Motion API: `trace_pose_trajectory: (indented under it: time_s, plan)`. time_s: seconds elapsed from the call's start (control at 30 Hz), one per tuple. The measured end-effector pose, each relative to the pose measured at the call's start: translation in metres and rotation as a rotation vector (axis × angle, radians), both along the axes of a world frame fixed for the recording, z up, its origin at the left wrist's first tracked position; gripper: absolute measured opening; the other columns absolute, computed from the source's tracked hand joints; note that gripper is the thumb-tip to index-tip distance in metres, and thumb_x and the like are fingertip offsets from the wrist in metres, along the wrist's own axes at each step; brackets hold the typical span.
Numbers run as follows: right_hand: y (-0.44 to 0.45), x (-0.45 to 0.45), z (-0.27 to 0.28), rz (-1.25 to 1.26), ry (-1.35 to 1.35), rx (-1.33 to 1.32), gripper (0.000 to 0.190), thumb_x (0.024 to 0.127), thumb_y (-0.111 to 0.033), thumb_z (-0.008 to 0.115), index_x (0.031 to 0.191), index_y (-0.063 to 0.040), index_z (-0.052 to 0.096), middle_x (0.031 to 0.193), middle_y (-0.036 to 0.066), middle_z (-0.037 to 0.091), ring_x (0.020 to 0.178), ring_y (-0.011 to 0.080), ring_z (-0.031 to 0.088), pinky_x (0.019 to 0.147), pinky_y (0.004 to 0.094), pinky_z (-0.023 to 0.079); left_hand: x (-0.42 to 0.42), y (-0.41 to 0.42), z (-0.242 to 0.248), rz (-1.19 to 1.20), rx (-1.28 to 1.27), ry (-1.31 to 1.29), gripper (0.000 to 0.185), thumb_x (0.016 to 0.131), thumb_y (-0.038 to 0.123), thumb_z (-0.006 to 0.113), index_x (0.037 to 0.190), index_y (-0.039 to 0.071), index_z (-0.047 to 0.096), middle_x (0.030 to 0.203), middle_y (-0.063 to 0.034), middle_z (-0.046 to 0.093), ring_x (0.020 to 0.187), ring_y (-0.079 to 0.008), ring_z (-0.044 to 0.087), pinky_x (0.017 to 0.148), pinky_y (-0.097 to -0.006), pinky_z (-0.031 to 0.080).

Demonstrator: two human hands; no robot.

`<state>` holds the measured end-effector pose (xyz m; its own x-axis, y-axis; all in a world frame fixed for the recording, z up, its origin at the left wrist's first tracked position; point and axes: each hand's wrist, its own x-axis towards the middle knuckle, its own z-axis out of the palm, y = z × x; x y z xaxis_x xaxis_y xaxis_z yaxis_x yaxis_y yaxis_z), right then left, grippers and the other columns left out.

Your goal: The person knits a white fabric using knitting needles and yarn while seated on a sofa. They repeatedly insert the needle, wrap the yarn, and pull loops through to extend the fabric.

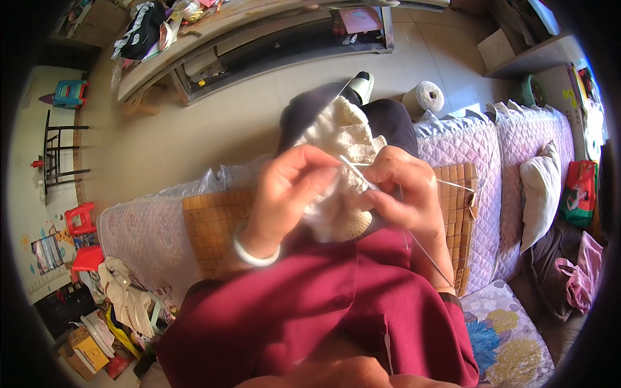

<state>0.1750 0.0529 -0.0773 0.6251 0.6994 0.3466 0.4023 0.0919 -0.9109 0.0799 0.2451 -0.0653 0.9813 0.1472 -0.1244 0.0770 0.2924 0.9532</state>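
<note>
A cream knitted piece (342,128) hangs between my hands over my lap, its ribbed edge curling towards me. My left hand (291,186), with a white bangle (256,252) at the wrist, pinches the knitting near a pale knitting needle tip (350,165). From the other side, my right hand (407,186) grips the work and a needle between thumb and fingers. White yarn (455,185) runs out rightwards from that hand. A thin needle (432,262) slants below it towards my right wrist; another needle end (345,87) sticks out beyond the knitting. My fingers hide part of the stitches.
I sit on a sofa with quilted covers (456,140) and a bamboo mat (213,218). A cone of white yarn (427,97) stands on the floor beyond my knees. A low table (233,34) stands ahead. A pillow (541,194) lies right; piled clothes (126,291) lie left.
</note>
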Motion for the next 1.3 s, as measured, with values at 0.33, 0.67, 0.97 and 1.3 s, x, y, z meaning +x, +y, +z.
trace_pose_trajectory:
  time_s: [0.33, 0.67, 0.97, 1.3]
  plan:
    - [-0.001, -0.003, -0.007, -0.05, 0.099, -0.005, 0.02, 0.071, -0.009, 0.073, 0.087, 0.001, 0.066, 0.075, 0.008, 0.059, 0.065, 0.0184, 0.055, 0.056, 0.0308, 0.042, -0.002, -0.012, 0.007, 0.101, 0.108, -0.045, 0.009, 0.093, 0.006, 0.062, 0.099, -0.001, 0.062, 0.083, 0.0042, 0.058, 0.069, -0.0003, 0.044, 0.062, -0.0155, 0.035]
    - [-0.001, -0.006, 0.005, 0.061, -0.003, -0.065, 0.019, 0.072, -0.004, 0.072, 0.089, 0.001, 0.066, 0.075, 0.009, 0.057, 0.063, 0.0225, 0.056, 0.055, 0.0319, 0.044, 0.002, 0.003, 0.007, -0.044, 0.144, 0.013, 0.006, 0.088, 0.003, 0.068, 0.09, 0.001, 0.063, 0.082, 0.0024, 0.06, 0.072, -0.0016, 0.05, 0.065, -0.0163, 0.039]
    - [0.004, 0.005, 0.008, 0.221, 0.026, -0.088, 0.019, 0.068, -0.003, 0.074, 0.084, 0.003, 0.065, 0.084, 0.009, 0.058, 0.073, 0.0205, 0.056, 0.061, 0.0312, 0.043, 0.004, 0.023, 0.012, -0.266, 0.408, -0.217, 0.008, 0.084, -0.002, 0.068, 0.083, 0.0, 0.06, 0.07, -0.0036, 0.059, 0.059, -0.0071, 0.047, 0.054, -0.0223, 0.035]
    - [0.007, 0.022, 0.02, 0.328, 0.191, -0.194, 0.032, 0.077, -0.021, 0.079, 0.082, 0.003, 0.058, 0.079, 0.009, 0.057, 0.073, 0.0162, 0.054, 0.064, 0.0304, 0.044, 0.017, 0.033, 0.011, -0.281, 0.245, -0.057, 0.012, 0.087, 0.004, 0.069, 0.087, 0.003, 0.056, 0.082, -0.001, 0.057, 0.071, -0.006, 0.051, 0.064, -0.0208, 0.04]
